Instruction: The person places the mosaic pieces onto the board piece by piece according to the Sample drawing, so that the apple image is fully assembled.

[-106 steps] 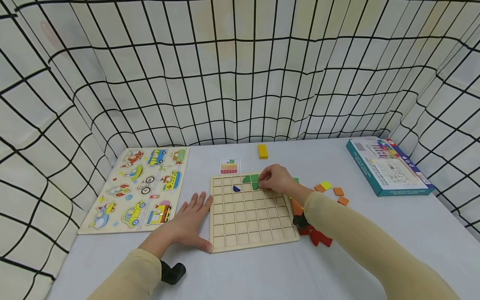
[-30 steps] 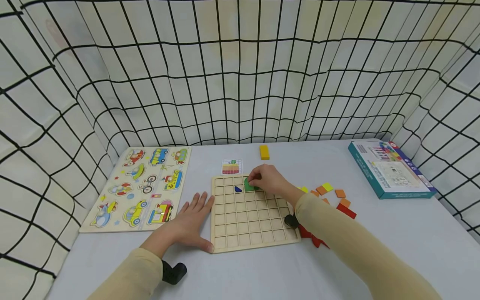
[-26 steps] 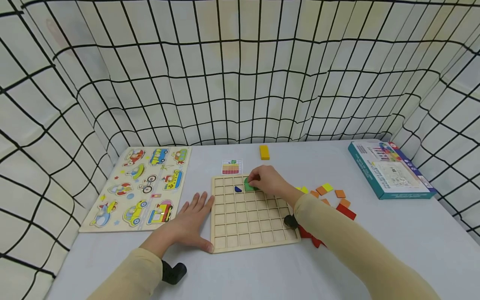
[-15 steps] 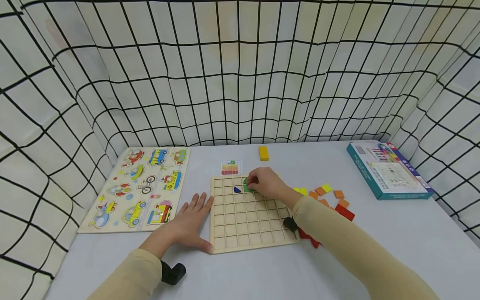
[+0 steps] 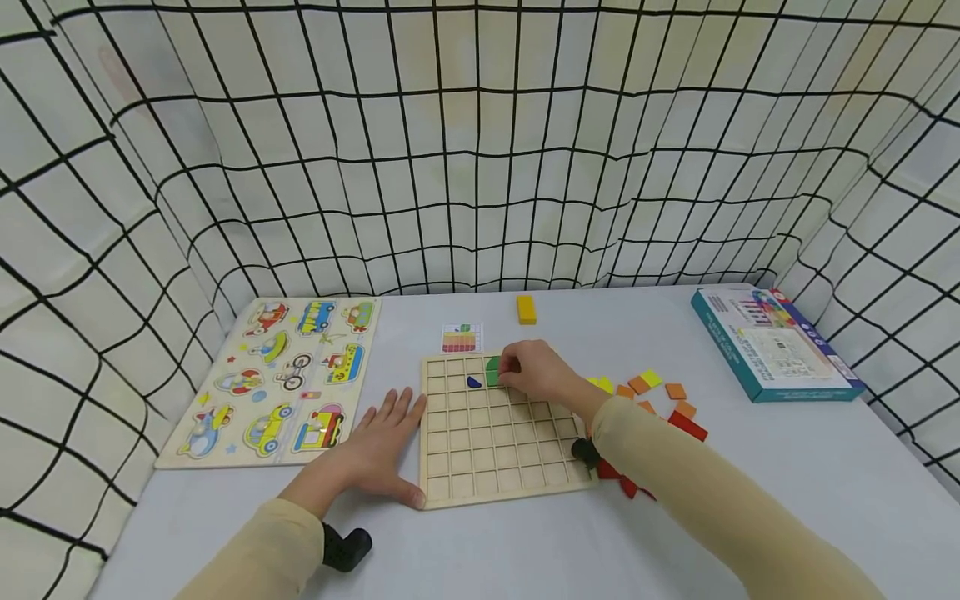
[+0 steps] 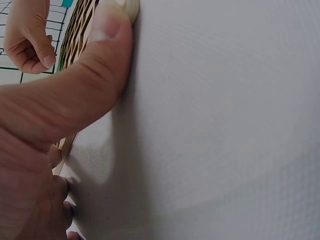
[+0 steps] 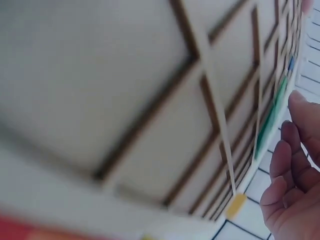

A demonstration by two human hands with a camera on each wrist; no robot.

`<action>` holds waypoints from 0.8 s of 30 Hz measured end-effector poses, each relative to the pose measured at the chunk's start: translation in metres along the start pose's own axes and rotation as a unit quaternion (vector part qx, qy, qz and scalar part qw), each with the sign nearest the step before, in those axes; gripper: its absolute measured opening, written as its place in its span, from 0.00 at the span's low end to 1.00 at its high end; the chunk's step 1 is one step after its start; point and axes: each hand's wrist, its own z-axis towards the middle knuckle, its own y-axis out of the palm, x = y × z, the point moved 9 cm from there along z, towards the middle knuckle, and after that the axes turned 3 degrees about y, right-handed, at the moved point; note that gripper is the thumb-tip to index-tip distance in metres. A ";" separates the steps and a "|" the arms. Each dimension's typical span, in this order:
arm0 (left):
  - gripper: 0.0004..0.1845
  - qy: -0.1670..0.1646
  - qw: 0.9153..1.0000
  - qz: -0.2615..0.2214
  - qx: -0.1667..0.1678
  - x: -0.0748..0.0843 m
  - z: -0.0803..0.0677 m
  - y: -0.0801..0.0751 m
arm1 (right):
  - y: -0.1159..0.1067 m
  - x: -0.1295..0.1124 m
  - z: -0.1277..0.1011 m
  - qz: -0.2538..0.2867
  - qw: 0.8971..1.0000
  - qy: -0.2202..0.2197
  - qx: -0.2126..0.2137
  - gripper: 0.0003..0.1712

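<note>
My left hand [image 5: 378, 446] lies spread on the table by the left edge of the wooden grid board [image 5: 510, 433], its thumb pressing the near corner. In the left wrist view the thumb [image 6: 95, 70] rests on that corner. My right hand [image 5: 540, 369] is over the board's far part, fingertips beside a green piece [image 5: 492, 371]. From the right wrist, the thumb and loosely bent fingers stand apart, with green [image 7: 271, 120] in the grid just beyond them; nothing shows between them, and contact is unclear. A small blue piece [image 5: 474, 382] lies on the board. My hand hides other cells.
Beyond the board lie a picture card [image 5: 461, 337] and a yellow block [image 5: 527, 310]. Loose orange [image 5: 676, 391], yellow and red pieces [image 5: 686, 425] are scattered at its right. A vehicle puzzle board [image 5: 277, 379] is at left, a teal box [image 5: 776, 346] at right. Black netting stands behind.
Since 3.5 seconds ago my right hand has moved left along the far rows. In the last half second it has shifted slightly right, uncovering more green. The left hand stays put.
</note>
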 end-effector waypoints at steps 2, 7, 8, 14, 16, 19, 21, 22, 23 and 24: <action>0.73 -0.002 1.000 0.005 -0.001 -0.001 0.001 0.001 | -0.006 0.005 -0.003 0.004 1.000 0.004 0.000 0.05; 0.73 -0.003 1.000 0.013 -0.001 -0.002 0.003 0.002 | -0.026 0.028 -0.016 0.022 1.000 0.011 0.002 0.03; 0.73 -0.002 1.000 0.013 -0.002 -0.002 0.003 0.002 | -0.029 0.034 -0.019 0.024 1.000 0.016 0.002 0.03; 0.73 0.003 1.000 0.012 -0.002 0.002 0.003 0.001 | -0.049 0.073 -0.036 0.018 0.999 0.035 0.008 0.04; 0.73 0.002 1.000 0.014 -0.002 0.002 0.003 0.001 | -0.054 0.086 -0.041 0.011 0.999 0.044 0.010 0.05; 0.74 0.001 1.000 0.017 -0.002 0.002 0.004 0.001 | -0.060 0.103 -0.047 0.002 0.998 0.065 0.016 0.07; 0.74 -0.001 1.000 0.018 -0.001 0.001 0.004 0.002 | -0.062 0.112 -0.052 0.002 0.997 0.081 0.017 0.08; 0.74 -0.001 1.000 0.018 -0.001 0.001 0.004 0.002 | -0.063 0.116 -0.053 0.002 0.996 0.086 0.017 0.09; 0.74 -0.001 1.000 0.019 -0.002 0.000 0.004 0.003 | -0.063 0.118 -0.055 0.003 0.996 0.091 0.015 0.09; 0.73 -0.002 1.000 0.018 -0.002 0.000 0.004 0.003 | -0.063 0.121 -0.056 0.004 0.995 0.094 0.013 0.09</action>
